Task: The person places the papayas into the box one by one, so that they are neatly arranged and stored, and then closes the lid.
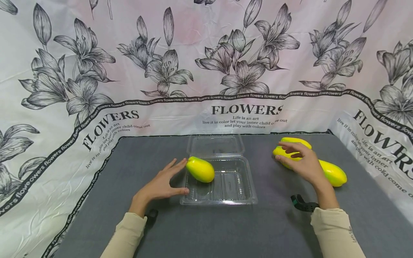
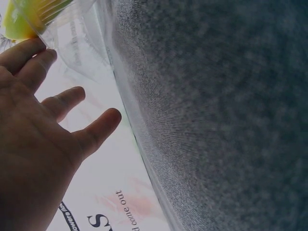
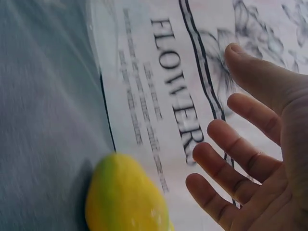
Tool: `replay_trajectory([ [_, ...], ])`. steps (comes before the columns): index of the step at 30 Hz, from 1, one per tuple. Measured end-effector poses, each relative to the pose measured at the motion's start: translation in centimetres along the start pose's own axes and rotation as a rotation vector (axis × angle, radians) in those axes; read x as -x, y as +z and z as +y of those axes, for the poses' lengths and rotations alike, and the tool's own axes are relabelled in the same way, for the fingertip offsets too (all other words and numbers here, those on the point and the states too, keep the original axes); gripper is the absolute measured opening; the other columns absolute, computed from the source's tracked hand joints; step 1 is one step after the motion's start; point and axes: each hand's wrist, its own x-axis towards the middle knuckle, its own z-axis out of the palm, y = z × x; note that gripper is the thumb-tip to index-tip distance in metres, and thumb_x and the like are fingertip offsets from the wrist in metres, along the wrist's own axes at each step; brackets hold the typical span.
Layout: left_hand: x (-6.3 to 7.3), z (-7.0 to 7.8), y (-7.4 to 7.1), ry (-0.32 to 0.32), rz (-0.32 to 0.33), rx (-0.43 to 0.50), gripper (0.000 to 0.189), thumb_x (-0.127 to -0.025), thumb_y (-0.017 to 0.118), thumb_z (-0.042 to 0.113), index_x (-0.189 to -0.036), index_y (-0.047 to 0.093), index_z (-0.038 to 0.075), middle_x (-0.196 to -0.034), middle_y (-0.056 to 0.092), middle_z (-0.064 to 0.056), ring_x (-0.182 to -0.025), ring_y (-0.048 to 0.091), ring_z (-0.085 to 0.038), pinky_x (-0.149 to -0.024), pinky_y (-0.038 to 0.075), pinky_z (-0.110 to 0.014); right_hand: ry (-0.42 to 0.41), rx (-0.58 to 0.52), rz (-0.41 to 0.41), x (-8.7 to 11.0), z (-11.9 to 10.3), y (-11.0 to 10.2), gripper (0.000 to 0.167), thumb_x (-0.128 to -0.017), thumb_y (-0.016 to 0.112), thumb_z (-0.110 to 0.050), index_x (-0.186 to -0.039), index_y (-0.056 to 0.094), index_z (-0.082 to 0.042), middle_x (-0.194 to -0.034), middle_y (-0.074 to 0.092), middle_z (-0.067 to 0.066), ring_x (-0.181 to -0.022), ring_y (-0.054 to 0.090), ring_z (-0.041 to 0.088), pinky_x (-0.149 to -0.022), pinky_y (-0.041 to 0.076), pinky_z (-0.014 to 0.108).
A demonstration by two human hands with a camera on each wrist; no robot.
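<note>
A yellow-green papaya (image 1: 200, 170) lies tilted at the left side of a clear plastic container (image 1: 250, 190), whose lid is folded back. My left hand (image 1: 164, 183) is at the container's left edge, fingers spread, its fingertips close to the papaya's narrow end. In the left wrist view the left hand (image 2: 43, 106) shows straight fingers beside the clear plastic. Over on the right, my right hand (image 1: 301, 161) reaches above several more papayas (image 1: 335, 174), partly covering them. The right wrist view shows that hand (image 3: 255, 159) with its fingers extended, apart from the papaya (image 3: 125, 197) below.
A grey cloth (image 1: 219, 229) covers the table. Behind and at both sides hangs a white curtain (image 1: 180, 118) with printed flowers and lettering. The open lid (image 1: 215, 145) lies toward the curtain. A dark strap (image 1: 303, 203) sits by my right wrist.
</note>
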Motion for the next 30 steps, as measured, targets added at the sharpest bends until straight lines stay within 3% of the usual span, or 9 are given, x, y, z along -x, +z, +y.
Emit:
replay_trajectory([
  [3, 0.0, 0.0, 0.0, -0.001, -0.001, 0.006, 0.104, -0.081, 0.08, 0.057, -0.164, 0.022, 0.032, -0.172, 0.019, 0.006, -0.161, 0.004, -0.036, -0.111, 0.016, -0.083, 0.031, 0.024, 0.036, 0.5, 0.7, -1.0, 0.053, -0.093, 0.076, -0.038, -0.14, 0.063, -0.019, -0.13, 0.064, 0.009, -0.109, 0.056, 0.014, -0.087, 0.045, 0.022],
  [7, 0.0, 0.0, 0.0, -0.001, 0.002, 0.011, 0.104, -0.081, 0.08, 0.056, -0.164, 0.023, 0.031, -0.172, 0.019, 0.005, -0.161, 0.004, -0.036, -0.111, 0.018, -0.083, 0.055, 0.055, 0.071, 1.0, 1.7, -2.3, 0.056, -0.092, 0.076, -0.039, -0.141, 0.062, -0.016, -0.129, 0.062, 0.013, -0.107, 0.056, 0.02, -0.084, 0.043, 0.021],
  [9, 0.0, -0.1, 0.0, 0.0, 0.004, 0.012, 0.104, -0.081, 0.08, 0.056, -0.164, 0.023, 0.03, -0.172, 0.019, 0.004, -0.161, 0.004, -0.036, -0.11, 0.019, -0.083, 0.065, 0.076, 0.083, 1.1, 2.2, -3.0, 0.057, -0.092, 0.076, -0.039, -0.142, 0.061, -0.015, -0.128, 0.062, 0.015, -0.106, 0.054, 0.012, -0.084, 0.041, 0.022],
  [12, 0.0, -0.1, 0.0, 0.003, 0.004, 0.011, 0.104, -0.081, 0.08, 0.056, -0.164, 0.023, 0.031, -0.172, 0.019, 0.004, -0.16, 0.004, -0.036, -0.11, 0.019, -0.083, 0.113, 0.092, 0.085, 1.5, 2.9, -3.9, 0.061, -0.093, 0.074, -0.044, -0.144, 0.059, -0.015, -0.132, 0.059, 0.015, -0.109, 0.048, 0.009, -0.095, 0.042, 0.036],
  [14, 0.0, -0.1, 0.0, 0.009, 0.004, 0.013, 0.104, -0.081, 0.08, 0.056, -0.164, 0.022, 0.031, -0.172, 0.019, 0.003, -0.16, 0.004, -0.037, -0.11, 0.019, -0.083, 0.146, 0.088, 0.07, 1.7, 3.5, -4.6, 0.064, -0.093, 0.073, -0.046, -0.146, 0.057, -0.014, -0.135, 0.056, 0.015, -0.119, 0.047, 0.016, -0.101, 0.04, 0.052],
  [16, 0.0, -0.1, -0.1, 0.011, 0.003, 0.014, 0.103, -0.081, 0.08, 0.055, -0.164, 0.022, 0.032, -0.172, 0.019, 0.003, -0.16, 0.004, -0.037, -0.111, 0.019, -0.083, 0.184, 0.08, 0.049, 1.9, 4.2, -5.3, 0.069, -0.092, 0.072, -0.049, -0.148, 0.054, -0.013, -0.141, 0.053, 0.018, -0.128, 0.044, 0.035, -0.103, 0.036, 0.066],
  [18, 0.0, -0.1, -0.1, 0.014, 0.004, 0.015, 0.103, -0.082, 0.08, 0.055, -0.164, 0.022, 0.032, -0.172, 0.019, 0.004, -0.16, 0.004, -0.036, -0.111, 0.019, -0.083, 0.209, 0.073, 0.031, 2.1, 4.9, -5.9, 0.072, -0.092, 0.072, -0.05, -0.15, 0.052, -0.014, -0.149, 0.05, 0.019, -0.135, 0.038, 0.047, -0.104, 0.032, 0.072],
  [30, 0.1, -0.1, -0.2, 0.019, -0.001, 0.015, 0.103, -0.082, 0.08, 0.054, -0.164, 0.022, 0.029, -0.172, 0.019, 0.002, -0.16, 0.004, -0.037, -0.111, 0.02, -0.082, 0.255, 0.092, -0.006, 3.1, 8.2, -7.3, 0.076, -0.095, 0.068, -0.049, -0.153, 0.045, -0.007, -0.157, 0.038, 0.031, -0.143, 0.027, 0.059, -0.106, 0.024, 0.079],
])
